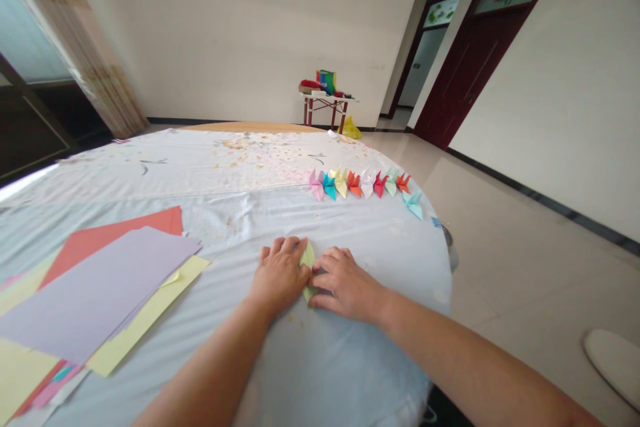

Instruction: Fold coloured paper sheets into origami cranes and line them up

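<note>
My left hand and my right hand lie side by side on the table, both pressing down on a small folded piece of light green paper. The paper shows only in the gap between the hands; most of it is hidden under the fingers. The fingers of both hands are curled and pressed together on it. Beyond the hands, a row of several folded paper cranes in pink, blue, yellow, orange, white and green stands on the cloth.
A pale cloth covers the round table. A stack of coloured paper sheets, lilac, red and yellow, lies at the left. The table's edge drops to tiled floor at the right. A small table with items stands by the far wall.
</note>
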`<state>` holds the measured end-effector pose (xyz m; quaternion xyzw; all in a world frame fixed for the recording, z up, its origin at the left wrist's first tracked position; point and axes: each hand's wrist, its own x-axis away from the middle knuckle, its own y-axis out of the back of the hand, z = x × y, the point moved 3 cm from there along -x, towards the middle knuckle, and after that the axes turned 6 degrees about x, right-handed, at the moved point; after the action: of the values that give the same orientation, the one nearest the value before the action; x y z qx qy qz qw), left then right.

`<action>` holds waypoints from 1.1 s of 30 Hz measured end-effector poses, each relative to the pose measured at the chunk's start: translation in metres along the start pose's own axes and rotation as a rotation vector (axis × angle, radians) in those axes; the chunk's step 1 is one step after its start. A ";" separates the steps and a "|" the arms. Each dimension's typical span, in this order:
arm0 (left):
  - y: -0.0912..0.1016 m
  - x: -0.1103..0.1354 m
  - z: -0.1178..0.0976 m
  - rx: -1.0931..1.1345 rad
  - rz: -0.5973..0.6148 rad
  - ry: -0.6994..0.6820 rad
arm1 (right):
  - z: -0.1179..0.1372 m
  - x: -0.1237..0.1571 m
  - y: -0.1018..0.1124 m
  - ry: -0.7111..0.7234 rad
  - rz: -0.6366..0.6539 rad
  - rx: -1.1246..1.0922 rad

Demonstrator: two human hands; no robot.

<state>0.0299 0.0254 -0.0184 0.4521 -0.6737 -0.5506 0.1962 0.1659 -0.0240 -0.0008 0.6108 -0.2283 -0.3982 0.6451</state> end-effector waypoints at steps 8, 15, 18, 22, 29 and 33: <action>0.013 0.008 0.013 0.288 0.012 -0.180 | -0.030 -0.021 0.006 0.109 0.199 -0.254; 0.022 0.009 0.010 0.319 0.094 -0.183 | -0.033 -0.023 0.005 0.121 0.137 -0.313; 0.024 0.011 0.008 0.315 0.109 -0.193 | -0.034 -0.022 0.004 0.104 0.119 -0.345; 0.027 0.012 0.007 0.303 0.127 -0.194 | -0.036 -0.021 0.004 0.106 0.076 -0.397; 0.029 0.011 0.005 0.349 0.160 -0.178 | -0.041 -0.020 -0.002 0.016 -0.056 -0.503; 0.024 0.009 0.005 0.373 0.132 -0.112 | -0.041 -0.020 -0.005 -0.094 -0.081 -0.496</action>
<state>0.0124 0.0205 0.0005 0.4042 -0.8021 -0.4264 0.1071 0.1854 0.0169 -0.0078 0.4232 -0.1289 -0.4954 0.7476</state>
